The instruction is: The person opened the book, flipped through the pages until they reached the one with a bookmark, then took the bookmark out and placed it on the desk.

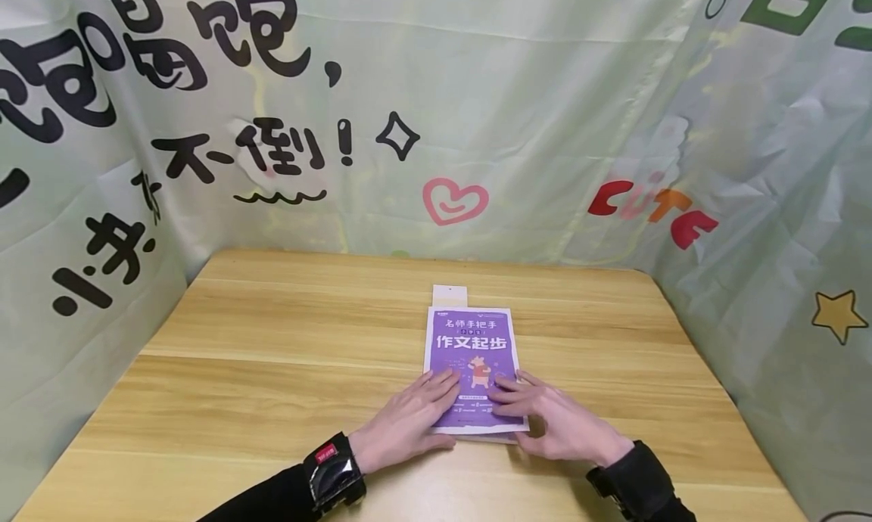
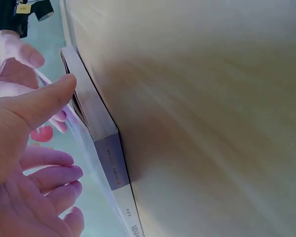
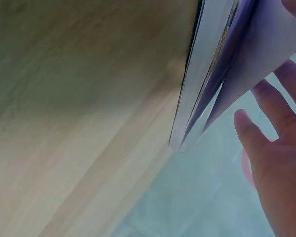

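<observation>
A purple book (image 1: 477,355) with white Chinese lettering and a small pig figure on its front lies flat on the table. My left hand (image 1: 412,420) rests on the left side of the cover, its fingers straight, the thumb by the near edge. At the near right corner my right hand (image 1: 555,416) pinches the front cover (image 3: 266,59), thumb beneath and fingers on top. That cover stands a little away from the page block (image 2: 91,98). Printing runs along the spine (image 2: 112,160), seen in the left wrist view.
A white card or slip (image 1: 450,295) sticks out past the book's far edge. The wooden table (image 1: 286,363) reaches back to printed cloth (image 1: 531,113), which hangs behind it and at both sides.
</observation>
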Action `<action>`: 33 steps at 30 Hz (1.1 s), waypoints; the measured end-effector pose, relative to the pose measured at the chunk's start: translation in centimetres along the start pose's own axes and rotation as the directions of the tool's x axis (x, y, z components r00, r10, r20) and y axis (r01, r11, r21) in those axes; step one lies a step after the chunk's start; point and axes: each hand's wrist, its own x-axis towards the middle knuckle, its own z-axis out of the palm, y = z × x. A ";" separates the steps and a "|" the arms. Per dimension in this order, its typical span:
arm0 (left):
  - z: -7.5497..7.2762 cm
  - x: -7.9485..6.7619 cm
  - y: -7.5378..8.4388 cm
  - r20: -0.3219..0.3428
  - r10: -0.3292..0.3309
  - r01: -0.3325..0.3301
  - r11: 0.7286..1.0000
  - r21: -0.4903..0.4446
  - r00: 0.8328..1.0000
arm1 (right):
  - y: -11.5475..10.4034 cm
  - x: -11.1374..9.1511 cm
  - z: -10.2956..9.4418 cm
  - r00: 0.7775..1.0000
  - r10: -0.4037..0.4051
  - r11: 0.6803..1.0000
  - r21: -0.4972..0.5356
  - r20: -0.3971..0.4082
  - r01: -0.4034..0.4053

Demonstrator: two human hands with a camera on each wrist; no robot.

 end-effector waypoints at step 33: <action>-1.1 -0.3 0.9 -0.353 0.342 -0.224 0.916 0.333 0.871 | -0.8 2.2 0.9 0.705 -0.148 0.987 -0.064 -0.694 0.145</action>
